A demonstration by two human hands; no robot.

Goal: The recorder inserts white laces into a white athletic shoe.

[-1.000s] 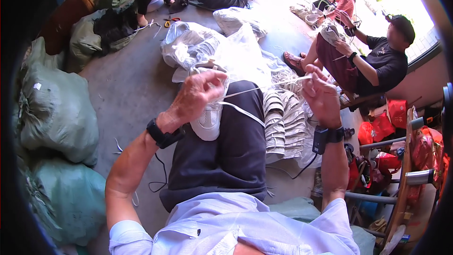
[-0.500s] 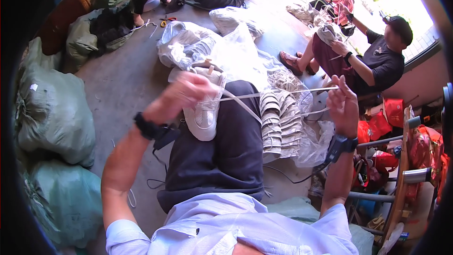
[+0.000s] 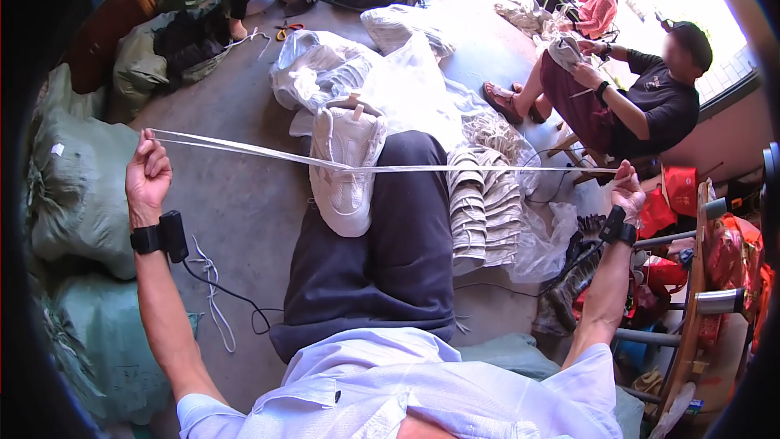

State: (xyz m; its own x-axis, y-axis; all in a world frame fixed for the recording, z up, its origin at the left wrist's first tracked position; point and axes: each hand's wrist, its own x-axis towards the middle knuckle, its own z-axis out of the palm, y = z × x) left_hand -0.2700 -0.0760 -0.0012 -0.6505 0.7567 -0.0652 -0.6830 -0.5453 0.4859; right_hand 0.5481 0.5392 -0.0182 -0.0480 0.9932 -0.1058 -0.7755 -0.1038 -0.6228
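Observation:
A white sneaker (image 3: 345, 199) rests on my left thigh, its toe toward me. Across it runs a white shoelace (image 3: 439, 168), pulled taut out to both sides. My left hand (image 3: 149, 171), far out to the left, is closed on the lace. At the other end my right hand (image 3: 627, 187) pinches the lace beyond my right knee. Part of the lacing crosses the sneaker's tongue; the finer threading is too small to tell.
Stacked off-white shoe pieces (image 3: 485, 215) lie right of my knee beside a bundle of laces (image 3: 497, 136). Clear plastic bags (image 3: 325, 73) lie ahead. Green sacks (image 3: 97, 187) line the left side. A co-worker (image 3: 650, 106) sits at right, near a rack (image 3: 691, 301) with red items.
My left hand has moved from above the sneaker far out to the left, drawing the lace along. My right hand has gone further right and slightly lower. The lace is now stretched straight.

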